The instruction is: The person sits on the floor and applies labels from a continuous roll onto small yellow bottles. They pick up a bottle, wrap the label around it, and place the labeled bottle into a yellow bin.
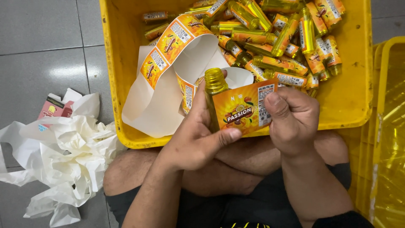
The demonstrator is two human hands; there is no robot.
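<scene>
My left hand [195, 137] holds a small yellow bottle [215, 86] with a yellow screw cap, thumb pressed on an orange label [241, 110] across its front. My right hand [292, 119] pinches the label's right edge against the bottle. Both hands are over my crossed legs, at the near rim of a yellow crate [126, 50]. A curling strip of orange labels on white backing paper [168, 80] hangs from the crate just behind the bottle.
The crate holds several labelled yellow bottles [287, 38] piled at its far right. Crumpled white backing paper [63, 156] and a small pink carton [52, 107] lie on the grey tiled floor at left. A second yellow crate [390, 126] stands at right.
</scene>
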